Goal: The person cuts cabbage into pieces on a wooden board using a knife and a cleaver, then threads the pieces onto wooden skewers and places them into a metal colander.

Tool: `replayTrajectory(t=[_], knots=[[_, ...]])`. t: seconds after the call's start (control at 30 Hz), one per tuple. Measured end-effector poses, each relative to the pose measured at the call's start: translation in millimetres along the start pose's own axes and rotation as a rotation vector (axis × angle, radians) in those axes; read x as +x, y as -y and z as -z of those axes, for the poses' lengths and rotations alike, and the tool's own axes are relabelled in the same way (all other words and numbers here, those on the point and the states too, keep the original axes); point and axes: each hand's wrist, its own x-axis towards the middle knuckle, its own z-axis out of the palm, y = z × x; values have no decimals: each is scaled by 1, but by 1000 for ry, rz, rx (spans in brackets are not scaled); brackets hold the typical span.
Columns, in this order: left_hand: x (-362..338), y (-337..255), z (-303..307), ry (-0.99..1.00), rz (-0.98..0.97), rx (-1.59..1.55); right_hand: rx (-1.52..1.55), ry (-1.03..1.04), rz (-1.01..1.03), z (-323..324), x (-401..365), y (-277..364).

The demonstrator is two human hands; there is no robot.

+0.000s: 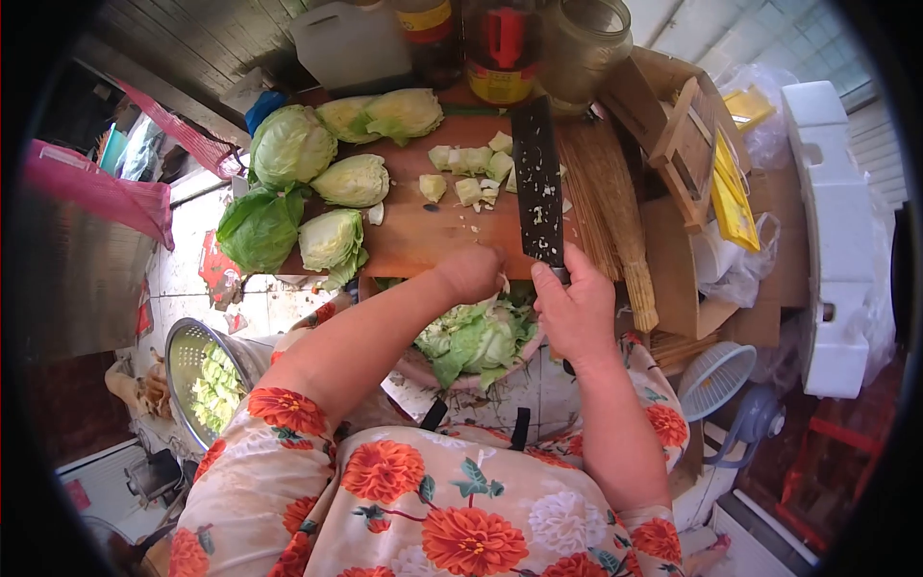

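While the right hand [580, 306] wraps its fingers round the knife [538, 183], the left hand [473, 273] curls; can't tell if it pinches anything. Blade over cutting board [413, 231], right of cabbage chunks [468, 191]. Cabbage heads [293, 146] at board's left.

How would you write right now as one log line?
left hand: at near edge of board | right hand: holding cleaver | on board: cabbage chunks, larger cabbages | colander: pale green pieces

The brown board [409, 231] carries cabbages [351, 181] and pale cabbage chunks [469, 161].
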Motion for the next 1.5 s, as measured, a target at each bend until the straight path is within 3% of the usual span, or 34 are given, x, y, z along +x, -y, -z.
replayTrajectory(t=[0.07, 0.2, 0.33, 0.4, 0.47, 0.57, 0.63, 0.8, 0.9, 0.97, 1.1, 1.2, 1.27, 1.4, 1.5], knots=[[-22, -11, -1, 187, -109, -2, -3, 17, -9, 1, -2, 4], [-59, -7, 18, 286, -121, -111, 19, 70, -56, -8, -10, 8], [-100, 24, 81, -442, 338, -203, -56, 141, 10, -23, -18, 1], [-128, 64, 98, -771, 466, 14, -84, 160, 36, -34, -22, -4], [-150, 85, 109, -736, 727, -66, -118, 177, 65, -40, -26, 0], [-157, 113, 93, -670, 826, 32, -197, 224, 98, -48, -32, 6], [-151, 120, 85, -670, 814, 43, -217, 227, 219, -52, -34, 6], [-148, 120, 87, -712, 790, 13, -273, 281, 192, -56, -33, 5], [-142, 120, 90, -619, 766, -64, -303, 303, 187, -55, -30, 4], [-139, 111, 94, -442, 792, -182, -309, 308, 182, -55, -30, 2], [-129, 94, 95, -430, 811, -211, -320, 338, 168, -52, -31, 7], [-117, 91, 78, -574, 651, 23, -338, 336, 163, -50, -34, -1], [-108, 87, 72, -522, 665, -360, -347, 316, 177, -48, -36, -7], [-84, 62, 66, -448, 642, -420, -435, 290, 159, -40, -41, -15], [-66, 40, 56, -483, 468, -463, -496, 246, 130, -32, -44, -21]])
